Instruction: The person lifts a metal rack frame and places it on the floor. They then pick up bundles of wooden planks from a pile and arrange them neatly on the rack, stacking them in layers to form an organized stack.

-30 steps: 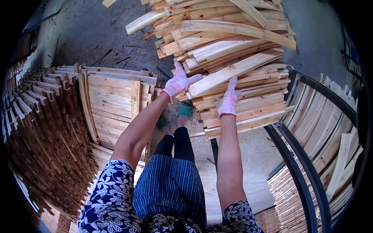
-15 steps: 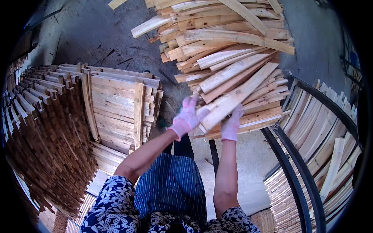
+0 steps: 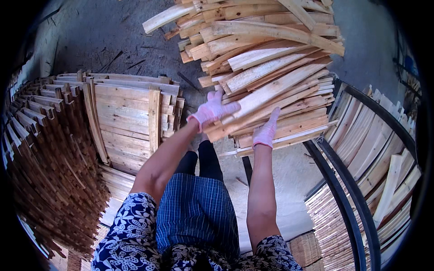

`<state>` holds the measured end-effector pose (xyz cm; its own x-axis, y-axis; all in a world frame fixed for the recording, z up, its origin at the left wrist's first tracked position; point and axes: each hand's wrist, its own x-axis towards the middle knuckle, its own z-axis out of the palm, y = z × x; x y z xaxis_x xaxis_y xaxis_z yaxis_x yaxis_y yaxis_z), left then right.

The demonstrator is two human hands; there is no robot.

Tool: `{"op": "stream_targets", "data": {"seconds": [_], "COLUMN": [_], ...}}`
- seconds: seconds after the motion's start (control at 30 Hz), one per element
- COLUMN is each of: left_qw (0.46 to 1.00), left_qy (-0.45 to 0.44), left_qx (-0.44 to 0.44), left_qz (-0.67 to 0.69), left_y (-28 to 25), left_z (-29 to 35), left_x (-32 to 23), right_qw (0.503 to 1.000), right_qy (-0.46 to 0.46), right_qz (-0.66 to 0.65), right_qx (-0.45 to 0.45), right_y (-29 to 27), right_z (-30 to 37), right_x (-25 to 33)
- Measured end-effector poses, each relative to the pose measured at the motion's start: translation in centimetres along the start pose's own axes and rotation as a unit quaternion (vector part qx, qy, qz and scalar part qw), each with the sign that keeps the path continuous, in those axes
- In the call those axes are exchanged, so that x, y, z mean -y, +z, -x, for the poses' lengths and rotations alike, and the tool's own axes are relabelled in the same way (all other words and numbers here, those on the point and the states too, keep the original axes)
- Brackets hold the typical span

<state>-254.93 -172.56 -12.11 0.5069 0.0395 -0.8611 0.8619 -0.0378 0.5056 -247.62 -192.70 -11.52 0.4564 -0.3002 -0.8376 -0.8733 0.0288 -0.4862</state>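
My left hand (image 3: 212, 110), in a pale pink glove, is at the near left end of a long, light wooden board (image 3: 275, 88) on top of a big pile. Its thumb side lies over the board, and the other fingers reach round the end edges. My right hand (image 3: 266, 131), gloved the same way, rests against the near side of the pile with fingers stretched out along the boards and nothing gripped. Directly under the top board, another board (image 3: 221, 131) sticks out toward me between the two hands.
Left of me stands a tall stack of wooden slats (image 3: 58, 158) with a planked panel (image 3: 122, 113) at its side. To the right, a dark metal frame (image 3: 343, 198) holds more boards (image 3: 366, 131). Wood scraps (image 3: 117, 56) litter the grey floor.
The top board, earlier tilted up at its near end between both hands, now lies flatter on the pile. My right hand has let go of it and lowered to the pile's near side.
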Motion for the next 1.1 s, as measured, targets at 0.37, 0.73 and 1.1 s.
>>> {"op": "stream_targets", "data": {"seconds": [0.37, 0.73, 1.1], "left_qw": [0.992, 0.985, 0.839], "left_qy": [-0.03, 0.09, -0.076], "left_qx": [0.1, 0.135, 0.352], "left_qz": [-0.068, -0.064, 0.409], "left_y": [9.1, 10.0, 4.2], "left_z": [8.0, -0.2, 17.5], "left_x": [1.1, -1.5, 4.5], "right_qw": [0.987, 0.983, 0.981], "right_qy": [-0.028, -0.014, 0.024], "right_qz": [-0.074, -0.155, -0.068], "right_qx": [0.139, 0.096, 0.178], "right_y": [-11.8, -12.5, -14.6], "right_z": [0.4, -2.5, 16.2], "right_x": [-0.2, -4.5, -8.0]}}
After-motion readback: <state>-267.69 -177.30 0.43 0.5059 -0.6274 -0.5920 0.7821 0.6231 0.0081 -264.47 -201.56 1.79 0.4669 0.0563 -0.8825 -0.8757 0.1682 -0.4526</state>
